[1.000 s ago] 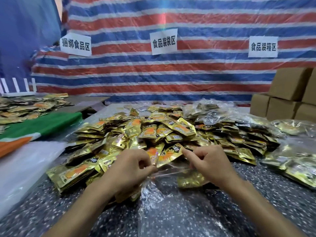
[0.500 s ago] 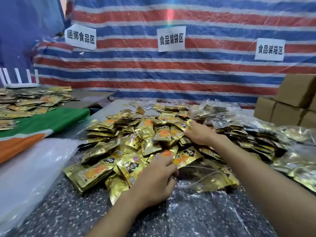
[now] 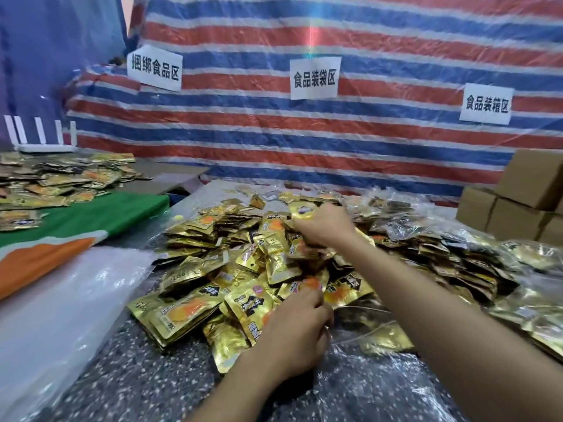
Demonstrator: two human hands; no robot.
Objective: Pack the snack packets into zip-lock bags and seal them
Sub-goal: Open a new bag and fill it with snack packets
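A big heap of gold snack packets (image 3: 243, 269) with orange prints covers the middle of the speckled table (image 3: 128, 370). In front of me lies a clear zip-lock bag (image 3: 374, 345) with a few gold packets inside. My left hand (image 3: 297, 333) grips the bag's mouth at its left edge, fingers curled. My right hand (image 3: 323, 225) reaches far into the heap and pinches a gold packet (image 3: 301, 210) lifted slightly above the pile.
Filled clear bags (image 3: 475, 269) pile up at the right, with brown cardboard boxes (image 3: 518, 202) behind them. A sheet of clear plastic (image 3: 61, 315) and a green and orange cloth (image 3: 70, 233) lie at the left, near another spread of packets (image 3: 61, 181).
My right hand left the bag's mouth, reached forward into the heap and took hold of a packet. My left hand stayed at the bag's opening. The camera moved closer.
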